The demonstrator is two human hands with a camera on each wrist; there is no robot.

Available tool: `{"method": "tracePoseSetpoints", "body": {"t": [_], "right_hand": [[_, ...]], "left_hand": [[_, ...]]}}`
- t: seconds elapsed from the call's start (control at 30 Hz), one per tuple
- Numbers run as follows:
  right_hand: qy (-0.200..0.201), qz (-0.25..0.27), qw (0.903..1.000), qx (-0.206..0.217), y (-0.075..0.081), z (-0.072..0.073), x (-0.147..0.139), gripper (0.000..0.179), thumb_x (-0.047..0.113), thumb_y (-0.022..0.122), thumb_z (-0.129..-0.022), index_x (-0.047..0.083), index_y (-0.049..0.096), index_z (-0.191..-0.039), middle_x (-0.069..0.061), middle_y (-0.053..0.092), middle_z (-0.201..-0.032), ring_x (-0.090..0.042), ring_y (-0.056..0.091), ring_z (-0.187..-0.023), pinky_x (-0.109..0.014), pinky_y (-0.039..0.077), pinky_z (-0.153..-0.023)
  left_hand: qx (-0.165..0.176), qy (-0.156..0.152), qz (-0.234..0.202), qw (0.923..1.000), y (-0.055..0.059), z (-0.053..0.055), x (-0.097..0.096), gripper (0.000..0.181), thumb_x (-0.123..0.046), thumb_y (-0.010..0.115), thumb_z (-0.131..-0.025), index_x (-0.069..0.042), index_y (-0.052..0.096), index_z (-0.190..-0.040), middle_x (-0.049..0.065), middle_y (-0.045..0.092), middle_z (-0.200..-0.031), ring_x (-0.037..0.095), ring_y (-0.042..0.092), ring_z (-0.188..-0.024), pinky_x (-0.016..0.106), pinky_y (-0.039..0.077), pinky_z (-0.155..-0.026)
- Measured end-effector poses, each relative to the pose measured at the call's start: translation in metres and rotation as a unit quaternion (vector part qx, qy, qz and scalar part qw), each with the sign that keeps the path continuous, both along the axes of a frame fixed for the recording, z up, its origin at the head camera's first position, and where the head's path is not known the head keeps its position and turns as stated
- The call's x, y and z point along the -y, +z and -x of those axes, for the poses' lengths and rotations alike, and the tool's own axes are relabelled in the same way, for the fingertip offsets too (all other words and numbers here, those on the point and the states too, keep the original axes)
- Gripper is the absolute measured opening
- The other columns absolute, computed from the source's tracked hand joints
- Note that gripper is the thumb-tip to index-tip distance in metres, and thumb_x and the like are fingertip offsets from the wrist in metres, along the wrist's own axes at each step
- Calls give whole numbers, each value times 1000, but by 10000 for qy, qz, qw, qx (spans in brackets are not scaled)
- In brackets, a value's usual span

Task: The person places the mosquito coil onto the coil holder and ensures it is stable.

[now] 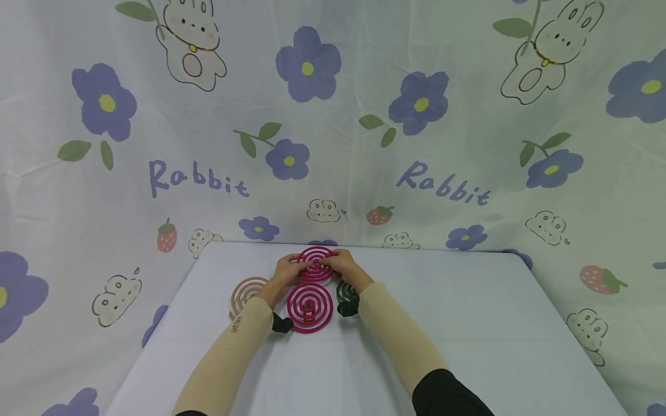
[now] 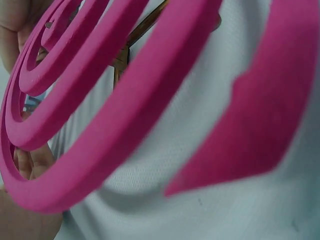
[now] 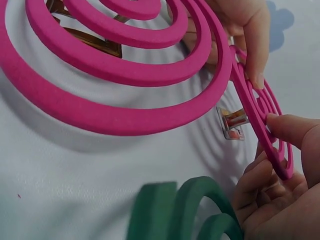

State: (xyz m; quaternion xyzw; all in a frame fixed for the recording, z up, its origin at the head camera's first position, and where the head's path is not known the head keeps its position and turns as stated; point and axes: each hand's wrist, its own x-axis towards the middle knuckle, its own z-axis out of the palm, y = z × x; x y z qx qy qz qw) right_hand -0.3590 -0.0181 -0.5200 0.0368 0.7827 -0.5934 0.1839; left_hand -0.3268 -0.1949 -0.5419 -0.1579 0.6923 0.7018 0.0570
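Both hands hold a pink mosquito coil (image 1: 317,273) near the back edge of the table. My left hand (image 1: 288,271) grips its left side, thumb pressing close to the centre. From the right, my right hand (image 1: 346,264) pinches the coil, thumb on top and fingers curled below, as the right wrist view shows. Under this coil stands a small metal holder (image 3: 233,124). Nearer to me, a second pink mosquito coil (image 1: 310,303) rests raised on another brass-coloured metal holder (image 2: 120,60).
A tan coil (image 1: 240,294) stands left of the pink ones, partly behind the left forearm. Right of them is a green coil (image 3: 155,210), partly covered by the right wrist in the head view. A white table (image 1: 489,323) meets a rabbit-print curtain (image 1: 354,173) behind.
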Motion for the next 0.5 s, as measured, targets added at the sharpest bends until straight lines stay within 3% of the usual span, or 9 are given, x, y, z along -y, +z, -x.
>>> {"method": "tracePoseSetpoints", "body": {"t": [0.5], "right_hand": [[72, -47, 9999, -79, -5, 1, -1, 40, 20, 76, -86, 0, 61, -117, -9, 62, -98, -15, 53, -74, -24, 44, -58]], "left_hand": [[69, -102, 25, 9999, 5, -4, 1, 53, -15, 76, -86, -4, 52, -132, 11, 64, -101, 12, 60, -69, 26, 51, -58]]}}
